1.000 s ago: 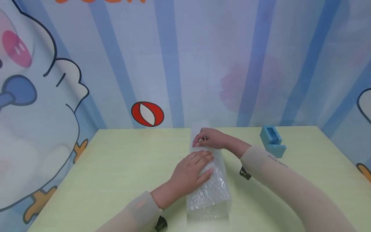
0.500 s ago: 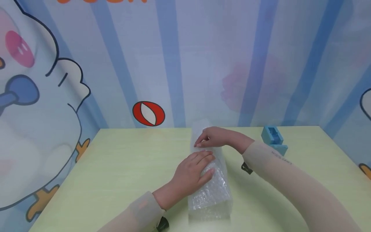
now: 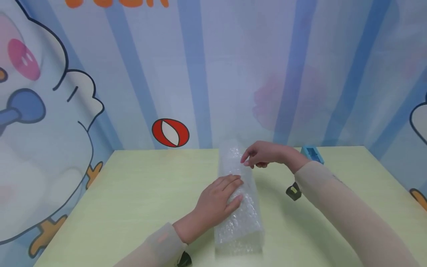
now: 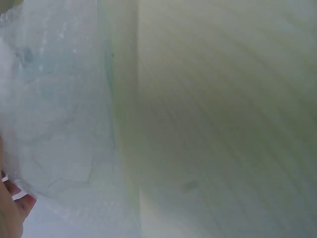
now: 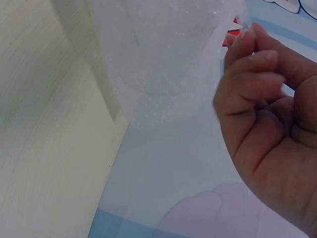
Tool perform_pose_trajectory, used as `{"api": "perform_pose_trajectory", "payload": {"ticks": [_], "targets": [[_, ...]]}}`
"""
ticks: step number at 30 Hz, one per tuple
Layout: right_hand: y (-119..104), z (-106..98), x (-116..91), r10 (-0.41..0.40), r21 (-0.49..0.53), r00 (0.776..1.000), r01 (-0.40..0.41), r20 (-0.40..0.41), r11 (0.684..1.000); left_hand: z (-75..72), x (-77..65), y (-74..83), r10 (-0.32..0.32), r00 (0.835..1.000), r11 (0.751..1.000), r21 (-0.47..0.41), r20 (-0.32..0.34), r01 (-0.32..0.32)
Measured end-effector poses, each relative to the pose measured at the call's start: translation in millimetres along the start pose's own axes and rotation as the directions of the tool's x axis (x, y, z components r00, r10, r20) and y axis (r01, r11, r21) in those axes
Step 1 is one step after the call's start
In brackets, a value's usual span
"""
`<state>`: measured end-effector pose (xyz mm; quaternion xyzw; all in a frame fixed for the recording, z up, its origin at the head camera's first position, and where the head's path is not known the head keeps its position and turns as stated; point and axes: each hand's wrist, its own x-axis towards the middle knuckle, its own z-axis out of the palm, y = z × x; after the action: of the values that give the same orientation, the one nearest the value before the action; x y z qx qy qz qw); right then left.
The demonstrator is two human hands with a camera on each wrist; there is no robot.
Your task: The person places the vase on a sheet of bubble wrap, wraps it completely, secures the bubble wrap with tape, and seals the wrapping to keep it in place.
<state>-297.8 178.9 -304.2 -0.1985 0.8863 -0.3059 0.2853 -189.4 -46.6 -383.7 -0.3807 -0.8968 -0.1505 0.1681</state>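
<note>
A long sheet of clear bubble wrap lies folded on the table, running from the front towards the back edge. My left hand rests on its middle, fingers stretched and thumb apart. Over the wrap's far right edge is my right hand, its fingers curled and thumb and index tips close together. In the right wrist view these fingertips are right beside the bubble wrap; whether they pinch anything is unclear. In the left wrist view the bubble wrap fills the left side.
A blue tape dispenser stands at the back right, partly hidden behind the right forearm. The pale yellow table reaches back to a striped cartoon backdrop.
My right hand has moved rightward from the wrap's far middle to its right edge, and its forearm now covers more of the tape dispenser. My left hand has stayed on the wrap.
</note>
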Motion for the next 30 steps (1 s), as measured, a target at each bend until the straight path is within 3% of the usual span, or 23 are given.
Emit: {"api": "perform_pose_trajectory", "payload": {"ticks": [7, 12, 18, 25, 30], "targets": [[10, -1, -17, 0.048, 0.167, 0.999, -0.047, -0.004, 0.985, 3.0, -2.9, -1.1, 0.014, 0.999, 1.0, -0.001, -0.035, -0.014], [17, 13, -17, 0.061, 0.273, 0.997, -0.048, -0.041, 0.961, 5.3, -6.3, -2.3, 0.011, 0.997, 1.0, 0.011, -0.078, -0.01], [32, 37, -12, 0.07, 0.402, 0.99, -0.016, -0.12, 0.915, 3.9, -11.0, -3.6, -0.04, 0.998, 0.998, -0.048, -0.054, 0.038], [36, 57, -7, 0.091, 0.557, 0.983, 0.013, -0.158, 0.83, 1.9, -16.8, -5.4, -0.062, 0.997, 0.997, -0.052, -0.053, 0.059], [37, 65, -4, 0.113, 0.578, 0.98, 0.003, -0.165, 0.816, 1.0, -18.0, -6.2, -0.067, 0.996, 0.996, -0.057, -0.05, 0.064]]}}
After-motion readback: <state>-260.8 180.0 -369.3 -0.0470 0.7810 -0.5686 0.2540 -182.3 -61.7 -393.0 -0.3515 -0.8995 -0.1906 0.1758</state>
